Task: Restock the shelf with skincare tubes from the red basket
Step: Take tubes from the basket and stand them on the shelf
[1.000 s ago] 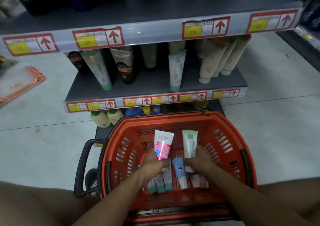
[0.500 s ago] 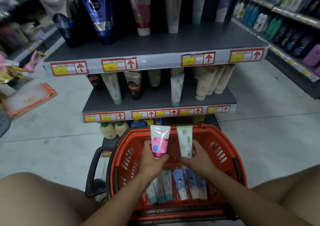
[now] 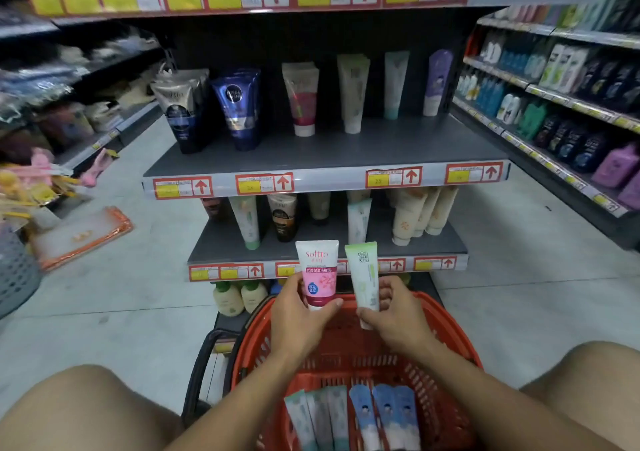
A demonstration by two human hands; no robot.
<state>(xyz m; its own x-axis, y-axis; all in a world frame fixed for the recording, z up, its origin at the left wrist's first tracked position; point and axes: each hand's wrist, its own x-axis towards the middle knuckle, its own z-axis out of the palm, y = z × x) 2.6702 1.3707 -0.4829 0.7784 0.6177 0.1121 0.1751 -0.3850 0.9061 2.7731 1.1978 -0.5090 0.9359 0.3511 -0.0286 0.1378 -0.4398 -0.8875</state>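
My left hand (image 3: 298, 319) grips a pink and white Softto tube (image 3: 318, 270) upright by its lower end. Beside it, my right hand (image 3: 394, 312) holds a pale green tube (image 3: 363, 274), also upright. Both tubes are raised above the far rim of the red basket (image 3: 450, 326), in front of the lower shelf (image 3: 225, 242). Several teal and blue tubes (image 3: 360, 416) lie flat in the basket's bottom. The middle shelf (image 3: 329, 152) above carries standing tubes, among them a pink one (image 3: 303, 100).
Bottles (image 3: 239, 298) stand on the bottom shelf behind the basket. The basket's black handle (image 3: 197, 374) hangs at its left side. An orange-rimmed tray (image 3: 83, 236) lies on the floor at left, beside a grey bin (image 3: 14, 270). Stocked shelves (image 3: 554, 104) line the right aisle.
Both hands have risen out of the basket with their tubes, up to the level of the lower shelf's edge. My view has tilted upward, showing more shelves.
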